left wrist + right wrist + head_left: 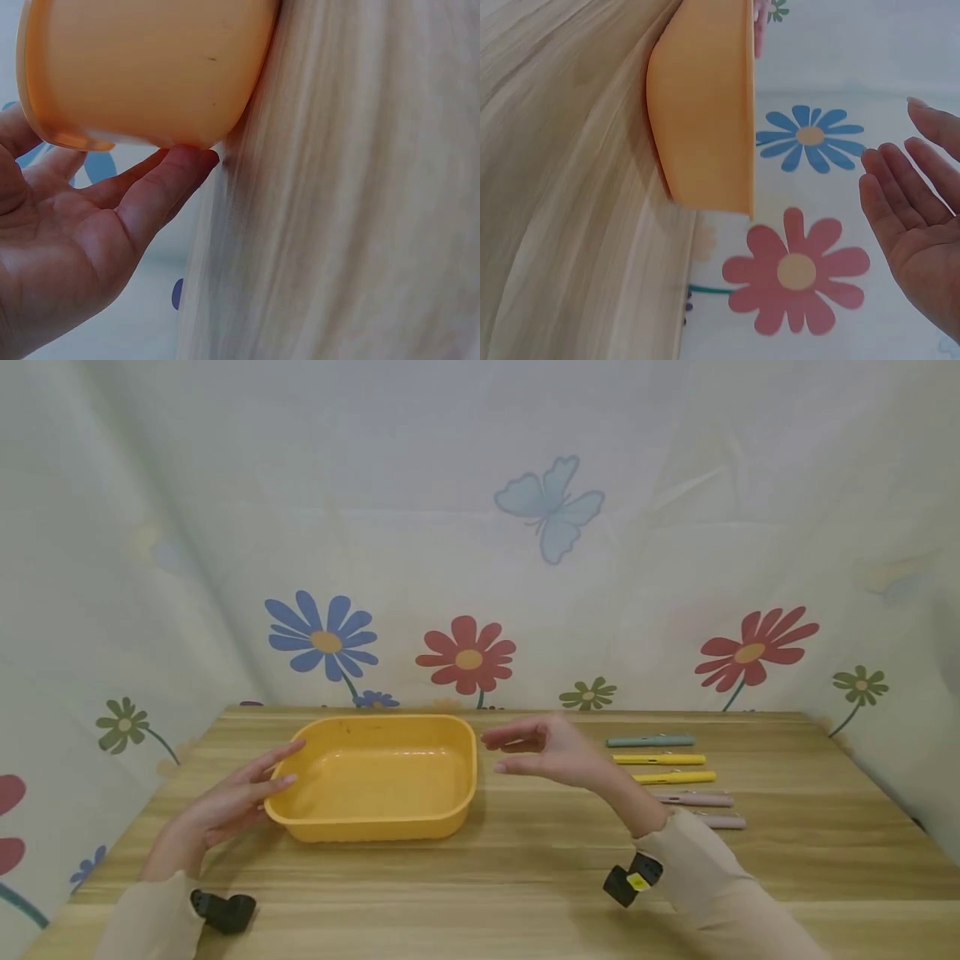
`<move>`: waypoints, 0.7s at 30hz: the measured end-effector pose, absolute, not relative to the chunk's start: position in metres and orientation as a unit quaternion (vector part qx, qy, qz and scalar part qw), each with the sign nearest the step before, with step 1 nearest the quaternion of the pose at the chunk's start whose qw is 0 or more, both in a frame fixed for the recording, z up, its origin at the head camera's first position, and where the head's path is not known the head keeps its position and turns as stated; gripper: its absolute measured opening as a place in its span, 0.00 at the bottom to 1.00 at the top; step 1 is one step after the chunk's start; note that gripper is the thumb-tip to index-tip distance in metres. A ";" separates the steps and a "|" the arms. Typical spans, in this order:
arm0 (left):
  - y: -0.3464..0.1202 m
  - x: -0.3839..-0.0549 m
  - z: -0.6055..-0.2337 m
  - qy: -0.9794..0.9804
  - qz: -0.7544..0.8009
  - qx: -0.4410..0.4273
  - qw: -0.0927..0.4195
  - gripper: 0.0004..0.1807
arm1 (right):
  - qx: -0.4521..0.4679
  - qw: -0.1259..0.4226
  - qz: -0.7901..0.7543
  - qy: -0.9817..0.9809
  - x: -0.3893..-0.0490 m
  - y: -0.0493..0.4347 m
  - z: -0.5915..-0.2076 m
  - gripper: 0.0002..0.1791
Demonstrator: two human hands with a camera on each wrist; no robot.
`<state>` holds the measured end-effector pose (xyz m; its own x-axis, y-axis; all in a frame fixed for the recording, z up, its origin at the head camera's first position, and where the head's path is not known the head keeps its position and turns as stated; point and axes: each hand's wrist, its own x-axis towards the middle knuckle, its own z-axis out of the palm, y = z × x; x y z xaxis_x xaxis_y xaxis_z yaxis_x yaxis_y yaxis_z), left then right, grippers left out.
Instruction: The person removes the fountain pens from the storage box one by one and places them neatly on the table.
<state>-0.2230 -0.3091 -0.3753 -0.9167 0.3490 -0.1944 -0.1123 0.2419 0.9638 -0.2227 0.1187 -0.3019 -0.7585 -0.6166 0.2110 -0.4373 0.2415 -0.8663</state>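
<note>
A shallow yellow plastic tray [375, 832] with rounded corners stands on the wooden table, left of the middle. At its left end my left hand [232, 802] holds the rim, with the thumb and a finger over the edge. In the left wrist view, other fingers of the left hand [82, 240] touch the outside of the tray [150, 67]. To the right of the tray, my right hand [558, 756] hovers with nothing in it. Its fingers [904, 187] are extended and apart from the tray [705, 105] in the right wrist view.
Several pens lie in a column on the right: a grey-green pen [651, 741], two yellow pens, the upper one [660, 760] nearer the back, and two pale pink pens, partly behind my right forearm. A flower-printed curtain [420, 552] hangs behind the table [450, 893].
</note>
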 end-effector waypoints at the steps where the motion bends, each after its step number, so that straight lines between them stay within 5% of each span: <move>1: -0.309 -0.223 -0.375 0.766 0.610 0.077 0.188 0.36 | -0.338 0.090 -0.518 0.781 -0.224 0.114 -0.303 0.22; 21: -0.307 -0.223 -0.376 0.757 0.619 0.080 0.191 0.37 | -0.354 0.134 -0.531 0.759 -0.246 0.046 -0.335 0.20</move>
